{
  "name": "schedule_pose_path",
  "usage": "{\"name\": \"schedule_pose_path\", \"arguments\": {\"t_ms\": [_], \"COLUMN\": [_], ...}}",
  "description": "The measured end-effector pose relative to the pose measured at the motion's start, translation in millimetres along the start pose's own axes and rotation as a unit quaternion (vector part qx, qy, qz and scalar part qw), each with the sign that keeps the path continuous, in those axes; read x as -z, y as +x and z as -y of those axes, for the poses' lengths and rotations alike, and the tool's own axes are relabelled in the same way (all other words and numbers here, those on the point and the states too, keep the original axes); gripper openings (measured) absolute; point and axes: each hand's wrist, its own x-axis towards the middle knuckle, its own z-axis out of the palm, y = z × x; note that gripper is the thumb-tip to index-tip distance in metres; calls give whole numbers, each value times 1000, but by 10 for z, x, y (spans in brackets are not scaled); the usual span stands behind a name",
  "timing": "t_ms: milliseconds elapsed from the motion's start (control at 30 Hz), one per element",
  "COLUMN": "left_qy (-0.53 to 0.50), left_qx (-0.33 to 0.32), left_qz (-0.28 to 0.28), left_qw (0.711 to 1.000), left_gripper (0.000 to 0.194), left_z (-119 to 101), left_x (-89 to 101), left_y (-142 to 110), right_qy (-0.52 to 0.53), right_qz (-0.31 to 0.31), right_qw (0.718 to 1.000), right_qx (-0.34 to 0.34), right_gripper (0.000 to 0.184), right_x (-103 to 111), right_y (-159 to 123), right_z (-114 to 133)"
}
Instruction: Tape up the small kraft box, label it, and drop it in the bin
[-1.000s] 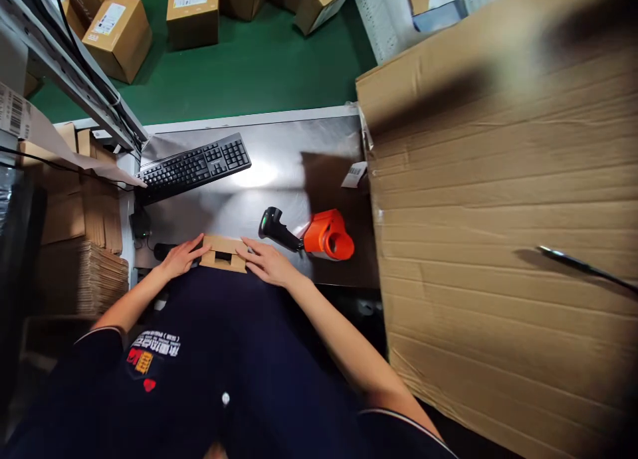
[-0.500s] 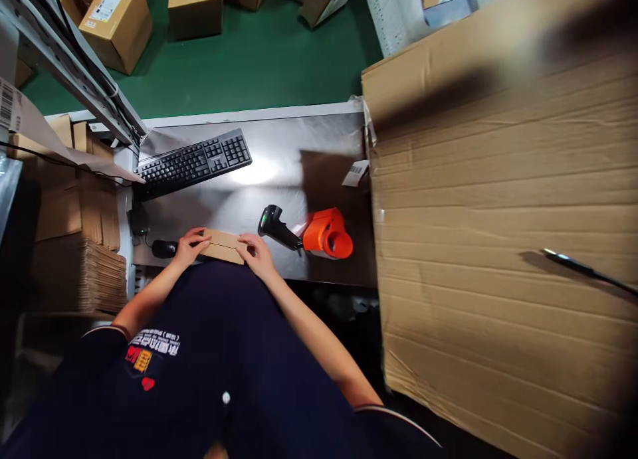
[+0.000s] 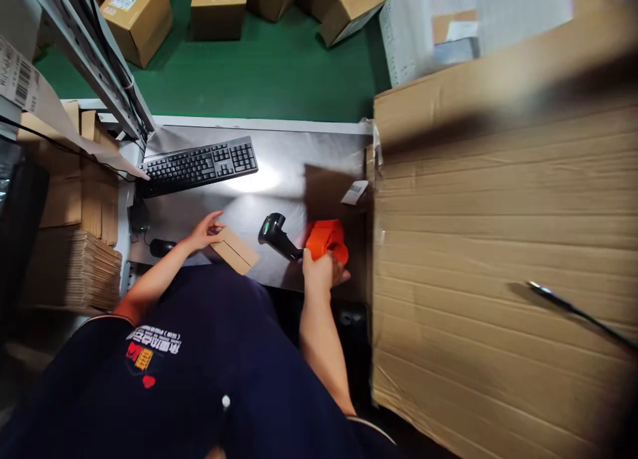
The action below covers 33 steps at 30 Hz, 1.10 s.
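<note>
A small flat cardboard box (image 3: 234,250) is tilted at the near edge of the metal table, with a seam running along its top. My left hand (image 3: 208,232) grips its upper left corner, the index finger sticking out. At the right, my right hand (image 3: 321,270) is closed around the near side of an orange tape dispenser (image 3: 325,236); some of its fingers are hidden. Between the two hands lies a black barcode scanner (image 3: 279,236) with a green light, its handle end close to the dispenser.
A black keyboard (image 3: 199,165) lies at the back left, and a mouse (image 3: 162,248) by my left forearm. Flat cartons (image 3: 97,273) are stacked at the left. A large cardboard sheet (image 3: 498,233) borders the table's right side. Boxes (image 3: 219,10) stand on the green floor beyond.
My right hand has let go of the small box and moved right to the orange tape dispenser. The box has turned in my left hand. The camera view has shifted slightly.
</note>
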Motion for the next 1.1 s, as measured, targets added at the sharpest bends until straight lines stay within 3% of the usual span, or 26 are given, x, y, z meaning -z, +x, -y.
{"name": "schedule_pose_path", "arguments": {"t_ms": [67,167,267,367,433,533,700,833,967,1033,1100], "left_qy": [-12,-18,-41,-65,-78,-88,-93,-90,-89,-96,-103], "left_qx": [11,15,16,18,20,17,14,15,34,37,37], "left_qz": [48,73,80,85,92,100,92,82,94,95,92], "left_qw": [999,997,996,994,993,991,991,992,991,990,990], "left_gripper": [84,66,66,69,69,62,57,60,57,54,53], "left_z": [-34,-56,-36,-8,1,7,43,59,32,18,12], "left_x": [3,-19,-63,-103,-116,-121,-138,-153,-153,-155,-159], "left_y": [140,235,229,202,200,217,199,159,162,166,163], "right_qy": [12,190,423,529,531,463,402,411,399,369,350], "right_qz": [-3,9,55,187,294,390,397,458,540,560,550], "right_qw": [1000,982,899,818,783,771,788,750,700,695,712], "right_qx": [-10,13,96,129,136,196,243,241,246,259,263], "right_gripper": [37,35,52,63,64,62,53,53,49,44,42], "right_x": [74,255,413,458,427,334,175,154,284,364,409], "right_y": [129,93,-227,-645,-851,-979,-979,-1005,-986,-955,-928], "right_z": [35,8,13,189,383,647,648,458,463,517,554]}}
